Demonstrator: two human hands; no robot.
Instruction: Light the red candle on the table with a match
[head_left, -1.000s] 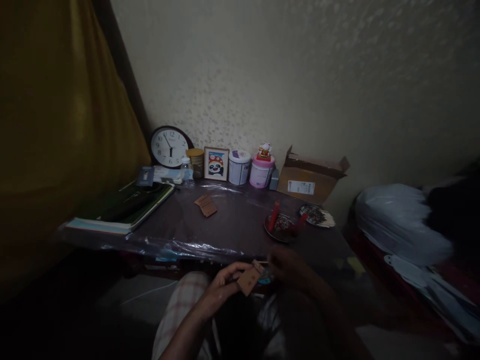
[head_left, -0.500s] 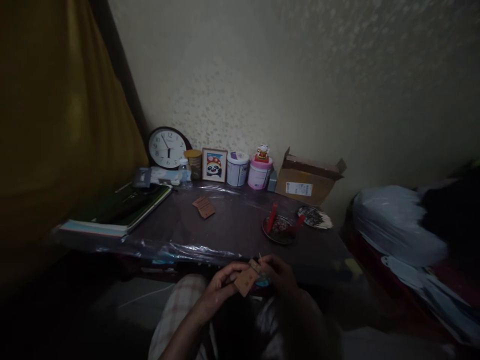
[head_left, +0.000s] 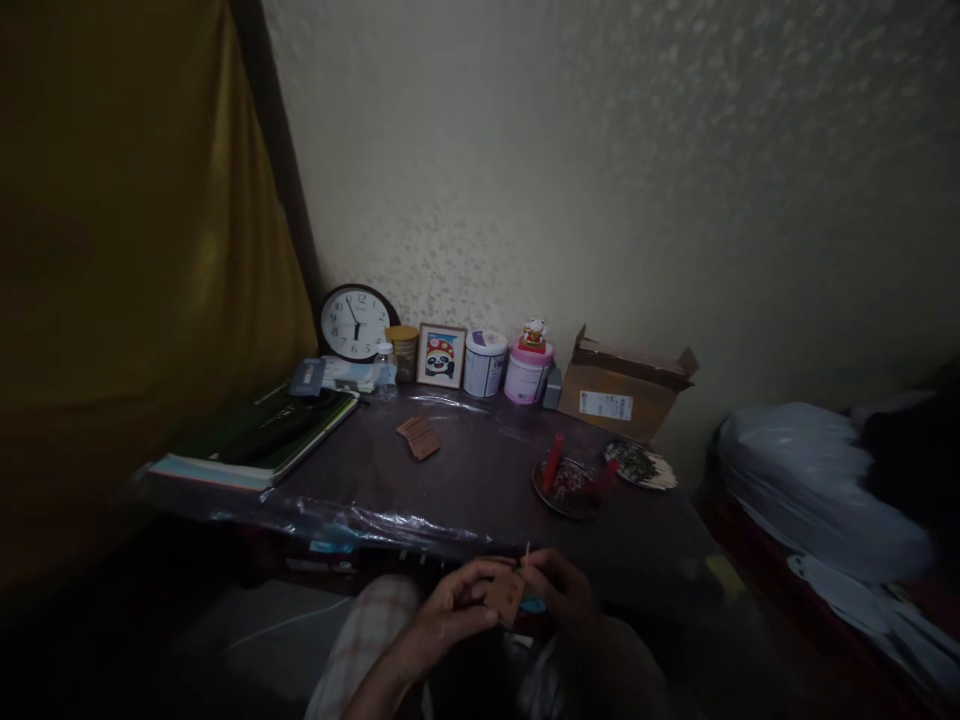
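Observation:
My left hand (head_left: 454, 603) is closed around the edge of a small brown card (head_left: 505, 597) with faint dark marks, held over my lap just below the table's front edge. Close beside it, at the card's upper right corner, my right hand (head_left: 561, 585) pinches a thin pale stick (head_left: 527, 549) that points upward. Dim light hides the stick's lower end. On the table lie more brown card pieces (head_left: 418, 437) with dark lines. A dark round plate (head_left: 537, 488) holds red candles (head_left: 553, 462). Behind it, another plate (head_left: 611, 451) carries many pale sticks (head_left: 657, 470).
Along the wall stand a clock (head_left: 358, 322), a jar (head_left: 403, 355), a framed panda picture (head_left: 441, 357), two tubs (head_left: 484, 366), a figurine (head_left: 533, 334) and a cardboard box (head_left: 615, 390). Green books (head_left: 262, 440) lie at left. Plastic sheeting (head_left: 360, 523) covers the dark table.
The whole scene sits lower and slightly to the right as my head view shifts. Both hands stay together at the card, which has turned a little.

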